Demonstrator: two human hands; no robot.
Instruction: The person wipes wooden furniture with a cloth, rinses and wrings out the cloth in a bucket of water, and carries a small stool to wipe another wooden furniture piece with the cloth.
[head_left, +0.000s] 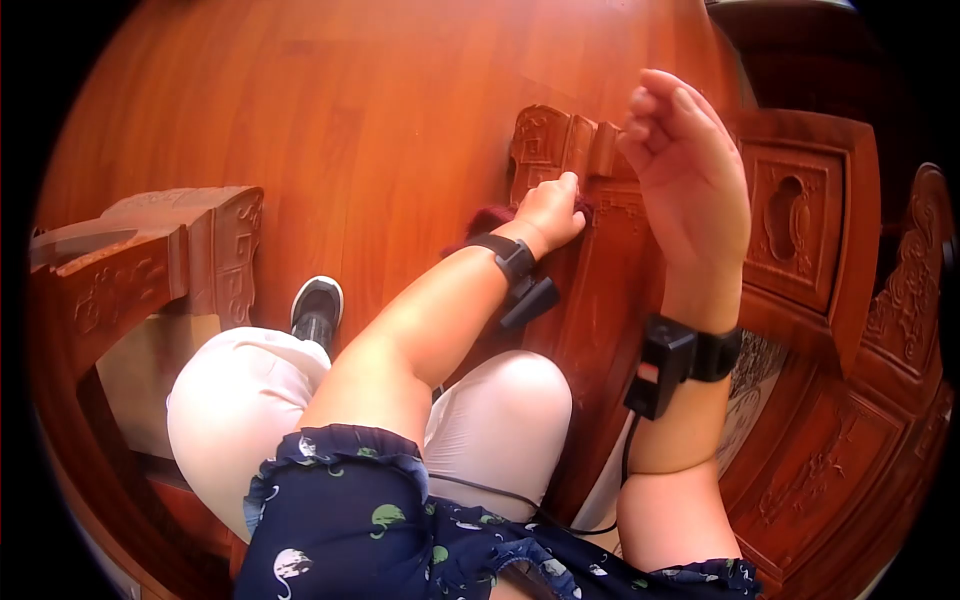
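My left hand (549, 212) is closed on a dark red cloth (489, 220), at the side of a carved wooden armrest (600, 215). Part of the cloth is hidden under the fingers. Raised over the furniture is my right hand (692, 165), with its fingers loosely bent and no object visible in it. Black straps with small devices are around both wrists, and a cable (630, 440) hangs from the right one.
Carved wooden furniture with a drawer-like panel (790, 215) stands to the right. Another carved wooden chair (215, 250) is at the left. Between them lies wood flooring (380, 130), with my shoe (317, 305) on it.
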